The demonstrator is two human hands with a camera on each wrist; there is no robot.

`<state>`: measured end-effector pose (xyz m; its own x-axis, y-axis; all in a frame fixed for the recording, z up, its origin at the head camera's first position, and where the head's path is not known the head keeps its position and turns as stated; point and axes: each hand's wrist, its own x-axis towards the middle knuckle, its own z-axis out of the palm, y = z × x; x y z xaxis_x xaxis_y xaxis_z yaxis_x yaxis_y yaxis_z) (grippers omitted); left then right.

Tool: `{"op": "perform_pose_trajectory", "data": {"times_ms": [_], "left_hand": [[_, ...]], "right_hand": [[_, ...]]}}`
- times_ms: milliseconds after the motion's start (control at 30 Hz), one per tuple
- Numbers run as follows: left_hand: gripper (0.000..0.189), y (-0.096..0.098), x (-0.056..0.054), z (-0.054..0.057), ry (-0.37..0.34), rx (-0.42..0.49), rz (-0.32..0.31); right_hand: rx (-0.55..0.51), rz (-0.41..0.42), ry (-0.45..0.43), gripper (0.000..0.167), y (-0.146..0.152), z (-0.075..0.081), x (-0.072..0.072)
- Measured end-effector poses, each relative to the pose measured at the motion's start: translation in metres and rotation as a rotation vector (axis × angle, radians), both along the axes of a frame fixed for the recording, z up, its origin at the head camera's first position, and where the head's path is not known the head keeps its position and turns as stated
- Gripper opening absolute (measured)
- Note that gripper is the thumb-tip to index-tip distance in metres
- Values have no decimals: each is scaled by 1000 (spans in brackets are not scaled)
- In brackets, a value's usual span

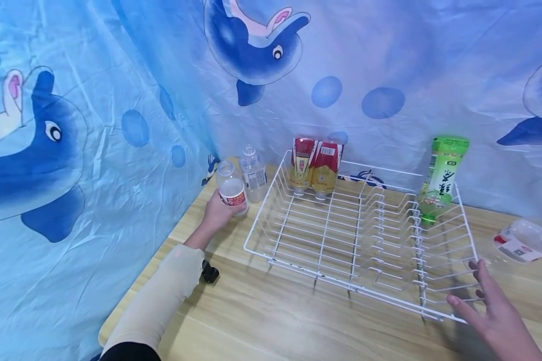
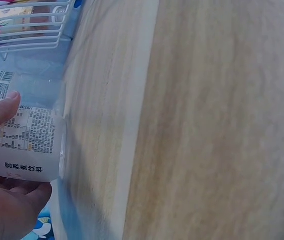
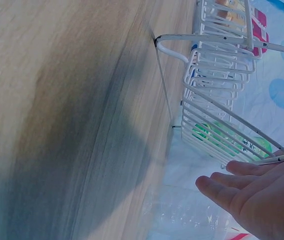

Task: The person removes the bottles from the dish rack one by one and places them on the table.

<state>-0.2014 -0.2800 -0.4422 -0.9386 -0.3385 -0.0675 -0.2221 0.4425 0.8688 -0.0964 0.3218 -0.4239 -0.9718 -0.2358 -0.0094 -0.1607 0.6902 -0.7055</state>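
Note:
On the left of the table, my left hand [image 1: 218, 214] grips the lower part of a clear plastic bottle [image 1: 228, 176]. The bottle stands upright, and its label is white and red; the thumb lies across that label in the left wrist view. Right beside it is a second clear bottle [image 1: 254, 175]. My right hand [image 1: 494, 306] is at the right front corner of a white wire rack [image 1: 293, 268]. Its fingers are extended and spread around the rim; in the right wrist view the fingers [image 3: 216, 192] lie against or very near the rim, and exact contact is unclear.
Two red-and-yellow bottles [image 1: 323, 170] stand upside down in the rack's back left. A green bottle [image 1: 440, 175] leans inverted at its right side. A large clear bottle [image 1: 524, 240] lies right of the rack. A blue dolphin-print curtain [image 1: 275, 115] hangs behind the table.

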Motion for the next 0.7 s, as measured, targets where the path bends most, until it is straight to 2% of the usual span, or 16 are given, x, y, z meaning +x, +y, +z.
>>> {"op": "perform_pose_trajectory", "data": {"times_ms": [233, 500, 700], "left_hand": [[89, -3, -1, -2, -3, -9, -7], [89, -6, 0, -4, -10, -6, 0], [88, -1, -3, -4, 3, -6, -21]], "right_hand": [[9, -11, 3, 97, -2, 2, 0], [-15, 1, 99, 100, -5, -1, 0], [-29, -10, 103, 100, -2, 0, 3]]}}
